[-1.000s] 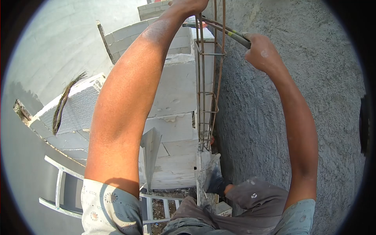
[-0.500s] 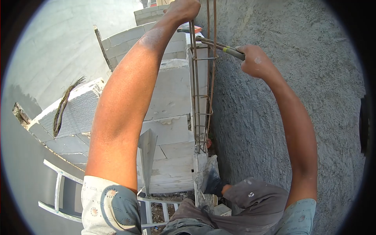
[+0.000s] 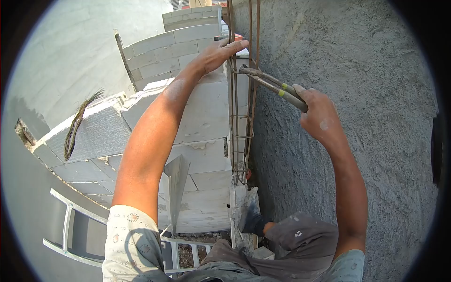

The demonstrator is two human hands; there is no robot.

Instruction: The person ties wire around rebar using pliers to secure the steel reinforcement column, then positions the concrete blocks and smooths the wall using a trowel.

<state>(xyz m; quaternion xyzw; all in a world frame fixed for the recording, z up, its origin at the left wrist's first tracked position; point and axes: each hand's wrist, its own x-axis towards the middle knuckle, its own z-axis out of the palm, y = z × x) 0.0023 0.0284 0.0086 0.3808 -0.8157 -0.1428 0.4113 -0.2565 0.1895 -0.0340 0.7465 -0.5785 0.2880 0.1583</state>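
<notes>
My left hand (image 3: pixel 224 52) is at the upper middle, its fingers reaching across the upright rebar cage (image 3: pixel 235 101); a thumb or finger points right, and whether it grips a bar is unclear. To the right, my right hand (image 3: pixel 317 110) is closed around the handles of long pincers (image 3: pixel 277 87) with yellow-green bands. The pincers' jaws touch or lie close beside the cage, just below my left hand. Behind that hand, a red object (image 3: pixel 238 37) rests on top of the block column.
White block walls (image 3: pixel 202 110) stand left of the cage, a rough grey wall (image 3: pixel 329 42) right. A bundle of wires (image 3: pixel 75 127) hangs over the left blocks. Metal ladders (image 3: pixel 69 225) are at lower left, near an angled metal profile (image 3: pixel 175 192). My foot (image 3: pixel 253 220) rests on a ledge.
My left hand has moved down along the cage from the top edge, and its fingers have loosened. The pincers and my right hand have also come lower.
</notes>
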